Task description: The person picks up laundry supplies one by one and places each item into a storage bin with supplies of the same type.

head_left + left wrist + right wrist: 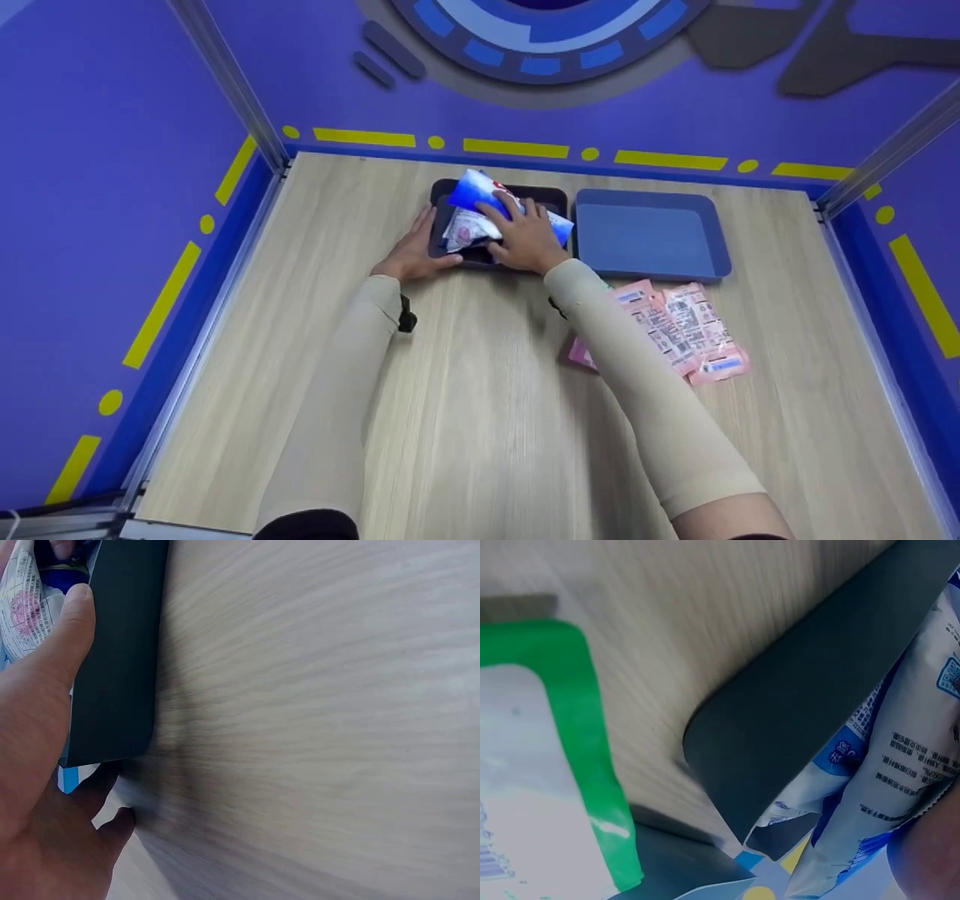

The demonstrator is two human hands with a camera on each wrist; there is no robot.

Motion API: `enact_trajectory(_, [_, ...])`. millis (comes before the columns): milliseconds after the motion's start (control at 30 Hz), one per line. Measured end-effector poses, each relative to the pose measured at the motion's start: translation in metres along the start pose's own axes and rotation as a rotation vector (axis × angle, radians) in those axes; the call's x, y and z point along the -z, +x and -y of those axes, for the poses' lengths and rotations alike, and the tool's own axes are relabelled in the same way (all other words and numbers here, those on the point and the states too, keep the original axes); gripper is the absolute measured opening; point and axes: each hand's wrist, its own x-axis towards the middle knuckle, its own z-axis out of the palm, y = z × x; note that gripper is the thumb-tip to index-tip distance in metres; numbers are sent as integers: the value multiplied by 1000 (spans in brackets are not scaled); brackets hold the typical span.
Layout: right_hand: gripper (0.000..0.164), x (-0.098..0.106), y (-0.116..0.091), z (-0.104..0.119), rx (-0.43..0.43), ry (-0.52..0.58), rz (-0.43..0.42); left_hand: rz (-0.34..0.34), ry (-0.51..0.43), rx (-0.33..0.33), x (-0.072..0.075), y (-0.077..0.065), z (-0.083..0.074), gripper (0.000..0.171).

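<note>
Several blue-and-white packets (472, 187) lie in the dark tray (124, 667), seemingly almost settled; the right hand (527, 235) rests on them with spread fingers, the left hand (412, 253) steadies the tray, fingers wide. Pink packets (697, 322) lie loose on the worktop (480, 420), apparently left to place.

Unreadably small print on a blue-and-white packet (911, 746) and the pink packets (701, 326).

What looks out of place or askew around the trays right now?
The blue-and-white packets sit crumpled and tilted in the black tray under the right hand, ends poking past its rim. The pink packets overlap untidily outside the gray-blue tray. No spill shows.
</note>
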Motion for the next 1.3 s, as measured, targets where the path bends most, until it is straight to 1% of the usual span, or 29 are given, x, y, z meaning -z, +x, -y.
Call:
enact_trajectory(233, [75,6,-9,-4,20,73,-20,4,7,-8,-2,1,0,115])
enact_trajectory(433, [76,12,-17,-9,9,114,-7,2,23,-20,-1,2,-2,112])
enact_trajectory(600, [77,17,-29,-14,-13,138,-18,0,28,-12,-2,2,-1,116])
enact_trajectory(800, [78,24,-46,-20,-3,147,-33,-26,15,-8,-4,-2,1,119])
enact_trajectory(1033, [78,29,-67,-32,-13,155,-31,-60,5,-18,-7,-8,2,117])
enact_trajectory(1300, [79,34,-90,-46,-36,207,-71,-101,16,-17,-11,-7,3,115])
